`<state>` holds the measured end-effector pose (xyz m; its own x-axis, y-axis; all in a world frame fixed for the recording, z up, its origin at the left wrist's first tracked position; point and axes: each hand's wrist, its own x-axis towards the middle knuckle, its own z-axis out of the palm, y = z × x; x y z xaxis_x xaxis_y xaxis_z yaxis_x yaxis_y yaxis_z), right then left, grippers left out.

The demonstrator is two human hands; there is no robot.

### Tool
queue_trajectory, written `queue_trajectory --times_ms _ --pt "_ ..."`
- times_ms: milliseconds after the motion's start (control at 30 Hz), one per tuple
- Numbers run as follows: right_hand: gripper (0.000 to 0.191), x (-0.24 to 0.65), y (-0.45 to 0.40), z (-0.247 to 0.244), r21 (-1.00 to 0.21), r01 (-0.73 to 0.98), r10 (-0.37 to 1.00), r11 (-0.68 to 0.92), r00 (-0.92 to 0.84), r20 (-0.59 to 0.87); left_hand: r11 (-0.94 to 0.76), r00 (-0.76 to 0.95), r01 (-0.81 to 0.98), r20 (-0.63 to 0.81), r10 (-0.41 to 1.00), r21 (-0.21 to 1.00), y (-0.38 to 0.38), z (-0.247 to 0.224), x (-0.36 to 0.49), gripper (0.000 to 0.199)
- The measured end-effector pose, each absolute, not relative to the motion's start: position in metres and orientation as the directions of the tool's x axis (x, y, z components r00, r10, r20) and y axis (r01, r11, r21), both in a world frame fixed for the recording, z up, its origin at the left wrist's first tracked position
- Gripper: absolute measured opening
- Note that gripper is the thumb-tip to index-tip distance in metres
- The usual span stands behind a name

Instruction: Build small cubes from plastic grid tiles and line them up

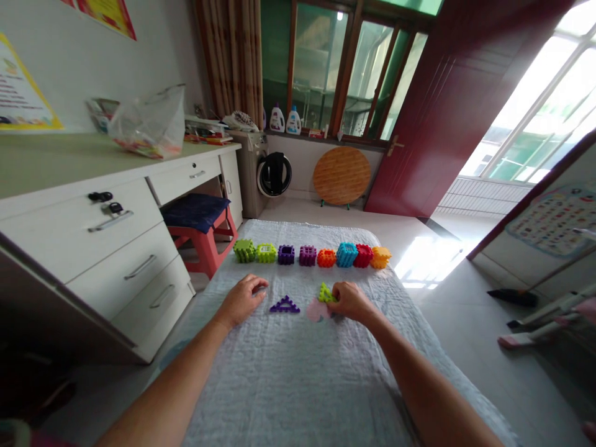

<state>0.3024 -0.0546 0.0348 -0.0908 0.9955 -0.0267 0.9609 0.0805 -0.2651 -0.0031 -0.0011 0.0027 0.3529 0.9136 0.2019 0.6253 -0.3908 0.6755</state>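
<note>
My right hand (349, 301) pinches a lime-green triangular plastic piece (326, 293) with toothed edges, low over the cloth. To its left lies a purple toothed triangle (285, 305), flat on the cloth. My left hand (243, 300) rests beside that triangle without touching it, its fingers slightly curled and apart, holding nothing. Beyond both hands runs a row of toothed plastic cubes: a green cube (244, 251) at the left end, a dark purple cube (286, 254) and a magenta-purple cube (308, 255) mid-row, a blue cube (347, 254), a red cube (363, 255) and a yellow-orange one (380, 257) at the right.
A pale quilted cloth (288, 385) covers the surface under my hands. On the left stand a white desk (116, 217) and a red stool (209, 248) with a dark blue top. A washing machine (254, 167) and a round wooden tabletop (342, 176) are at the back.
</note>
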Motion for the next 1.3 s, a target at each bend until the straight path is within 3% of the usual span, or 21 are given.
queue_trajectory --times_ms 300,533,833,1100,1233,1300 --pt "0.017 0.240 -0.009 0.084 -0.236 0.941 0.963 0.243 -0.204 0.175 -0.383 0.346 0.627 0.198 0.917 0.678 0.000 0.001 -0.003 0.023" --pt "0.026 0.159 0.058 0.094 -0.152 0.972 0.976 0.180 -0.157 0.149 -0.413 0.340 0.624 0.245 0.908 0.663 0.000 -0.002 -0.003 0.021" --pt "0.037 0.130 0.091 0.076 -0.129 0.988 0.990 0.086 -0.070 0.120 -0.421 0.342 0.641 0.253 0.905 0.642 0.002 -0.005 -0.003 0.020" --pt "0.026 0.154 0.059 0.089 -0.184 0.970 0.957 0.158 -0.104 0.270 -0.419 0.345 0.643 0.246 0.906 0.641 0.002 -0.006 -0.004 0.021" --pt "0.019 0.184 0.010 0.086 -0.212 0.930 0.953 0.301 -0.283 0.111 -0.402 0.345 0.639 0.223 0.912 0.656 -0.002 0.002 -0.003 0.022" --pt "0.029 0.195 -0.016 0.077 -0.190 0.924 0.938 0.331 -0.344 -0.042 -0.389 0.344 0.635 0.207 0.916 0.667 -0.004 0.007 -0.002 0.022"
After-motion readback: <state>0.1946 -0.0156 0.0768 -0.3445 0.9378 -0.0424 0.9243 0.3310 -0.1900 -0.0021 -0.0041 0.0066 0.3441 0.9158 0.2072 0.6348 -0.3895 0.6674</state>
